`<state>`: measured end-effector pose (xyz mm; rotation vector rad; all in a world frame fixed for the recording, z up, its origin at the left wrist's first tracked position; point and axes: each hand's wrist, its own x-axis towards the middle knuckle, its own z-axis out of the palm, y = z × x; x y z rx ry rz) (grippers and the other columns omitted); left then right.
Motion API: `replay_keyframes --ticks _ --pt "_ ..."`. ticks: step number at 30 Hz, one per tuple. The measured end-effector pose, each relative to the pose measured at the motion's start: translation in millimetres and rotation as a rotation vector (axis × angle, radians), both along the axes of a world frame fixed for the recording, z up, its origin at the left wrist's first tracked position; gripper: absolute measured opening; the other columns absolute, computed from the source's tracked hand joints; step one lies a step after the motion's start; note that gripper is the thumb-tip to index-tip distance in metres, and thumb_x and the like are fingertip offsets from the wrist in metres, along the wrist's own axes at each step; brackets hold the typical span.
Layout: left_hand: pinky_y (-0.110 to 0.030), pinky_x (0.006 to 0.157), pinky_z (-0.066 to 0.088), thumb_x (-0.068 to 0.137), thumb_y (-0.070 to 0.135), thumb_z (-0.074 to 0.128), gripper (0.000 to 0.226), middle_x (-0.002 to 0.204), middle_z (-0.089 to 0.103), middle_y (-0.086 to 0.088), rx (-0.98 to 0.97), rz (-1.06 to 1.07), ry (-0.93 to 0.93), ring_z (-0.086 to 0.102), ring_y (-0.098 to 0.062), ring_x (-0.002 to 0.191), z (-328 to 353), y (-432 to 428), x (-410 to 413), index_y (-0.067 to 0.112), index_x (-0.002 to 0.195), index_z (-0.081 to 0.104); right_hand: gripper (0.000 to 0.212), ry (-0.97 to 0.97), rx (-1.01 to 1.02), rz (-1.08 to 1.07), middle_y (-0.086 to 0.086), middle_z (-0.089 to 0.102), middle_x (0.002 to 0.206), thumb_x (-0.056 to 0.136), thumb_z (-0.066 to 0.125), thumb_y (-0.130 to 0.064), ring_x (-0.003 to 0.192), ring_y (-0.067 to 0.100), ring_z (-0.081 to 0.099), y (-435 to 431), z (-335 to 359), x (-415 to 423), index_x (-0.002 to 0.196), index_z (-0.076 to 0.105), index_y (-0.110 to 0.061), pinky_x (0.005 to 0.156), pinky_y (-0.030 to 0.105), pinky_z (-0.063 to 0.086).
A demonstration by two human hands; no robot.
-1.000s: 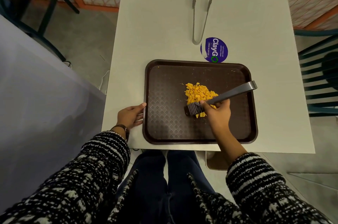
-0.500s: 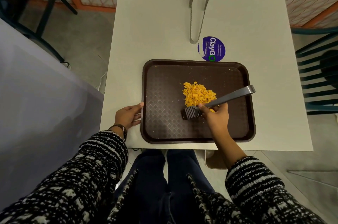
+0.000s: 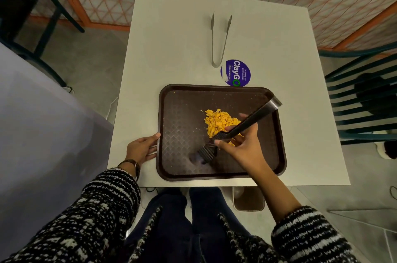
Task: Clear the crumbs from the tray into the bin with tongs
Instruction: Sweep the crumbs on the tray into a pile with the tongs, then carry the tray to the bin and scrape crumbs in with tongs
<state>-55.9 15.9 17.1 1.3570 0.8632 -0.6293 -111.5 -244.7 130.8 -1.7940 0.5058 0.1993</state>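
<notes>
A dark brown tray lies on the white table near me. A heap of yellow crumbs sits right of its middle. My right hand grips dark tongs by the middle; their ridged black tips hang low over the tray's near part, left of the heap, and the handle end points to the far right corner. My left hand rests against the tray's left rim, fingers loosely spread on it. A small bin shows under the table's near edge.
A second pair of metal tongs lies on the far part of the table. A round purple sticker sits just beyond the tray. A dark slatted chair stands to the right, a grey surface to the left.
The tongs' tips have swung toward me and to the left, away from the crumb heap, and the handle has tilted up. My left hand stays at the tray's left rim.
</notes>
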Motion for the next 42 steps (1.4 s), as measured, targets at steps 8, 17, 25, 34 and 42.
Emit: replay_keyframes --ticks 8,17,25,34,42 --pt "-0.023 0.061 0.055 0.079 0.029 0.074 0.021 0.084 0.071 -0.005 0.046 0.058 -0.001 0.067 -0.016 0.075 7 -9 -2 0.012 0.087 0.067 0.092 -0.024 -0.798 0.482 0.006 0.048 0.139 0.064 0.08 -0.03 0.12 0.025 0.052 -63 40 92 0.143 0.033 -0.021 0.091 0.035 0.046" --pt "-0.025 0.062 0.052 0.078 0.027 0.074 0.021 0.08 0.067 -0.007 0.215 0.179 -0.048 0.058 -0.017 0.067 13 -27 -6 0.01 0.091 0.071 0.09 -0.179 -0.857 0.559 0.004 0.047 0.131 0.061 0.084 -0.035 0.109 0.027 0.058 -108 37 142 0.137 0.037 -0.02 0.077 0.035 0.052" --pt "-0.032 0.094 0.048 0.086 0.03 0.065 0.037 0.115 0.067 -0.007 0.247 0.075 -0.047 0.06 -0.025 0.11 17 -39 -12 0.008 0.116 0.064 0.08 -0.257 -1.27 0.958 0.013 0.043 0.137 0.069 0.08 -0.016 0.13 0.033 0.041 -119 5 229 0.138 0.039 -0.021 0.109 0.066 0.004" --pt "-0.026 0.07 0.046 0.101 0.023 0.038 0.026 0.089 0.06 -0.004 0.233 0.017 -0.079 0.058 -0.022 0.087 33 -61 -3 0.01 0.098 0.06 0.068 -0.065 -1.553 1.189 0.011 0.045 0.135 0.079 0.071 -0.025 0.13 0.035 0.038 -132 -53 290 0.138 0.038 -0.026 0.106 0.071 0.001" --pt "-0.029 0.086 0.037 0.101 0.031 0.036 0.036 0.116 0.052 -0.004 0.273 0.013 -0.019 0.049 -0.019 0.104 35 -62 -2 0.012 0.13 0.046 0.057 -0.167 -1.578 1.179 0.023 0.032 0.145 0.088 0.061 -0.014 0.14 0.043 0.019 -163 -77 303 0.14 0.04 -0.02 0.11 0.067 0.002"
